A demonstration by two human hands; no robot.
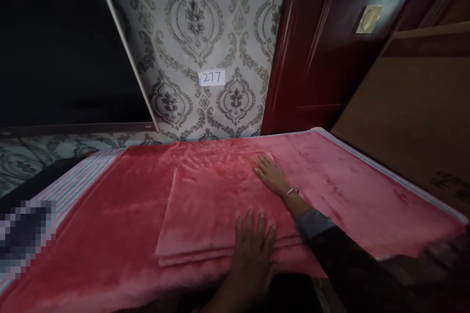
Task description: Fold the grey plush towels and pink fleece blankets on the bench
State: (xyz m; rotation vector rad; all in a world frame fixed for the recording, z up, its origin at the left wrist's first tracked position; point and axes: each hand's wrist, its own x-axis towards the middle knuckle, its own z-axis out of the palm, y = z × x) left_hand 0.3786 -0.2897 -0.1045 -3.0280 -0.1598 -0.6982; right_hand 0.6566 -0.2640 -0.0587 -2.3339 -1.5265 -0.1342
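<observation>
A folded pink plush blanket point(205, 205) lies flat in layers, its stacked folds showing along the near edge. My left hand point(253, 247) rests palm down on that near edge, fingers spread and pointing away from me. Farther back, my right hand point(270, 173) lies flat near the blanket's far right corner, fingers stretched out; a thin bracelet point(291, 192) circles its wrist. Neither hand grips anything. Beneath the folded piece spreads a larger red-pink plush cover point(121, 220) with a striped border.
Behind the cover stands a patterned wall with a paper label point(212, 78) reading 277. A dark screen point(66, 44) is at the left. On the right are a dark red wooden panel point(304, 49) with a switch plate point(369, 19) and a large cardboard box point(414, 107).
</observation>
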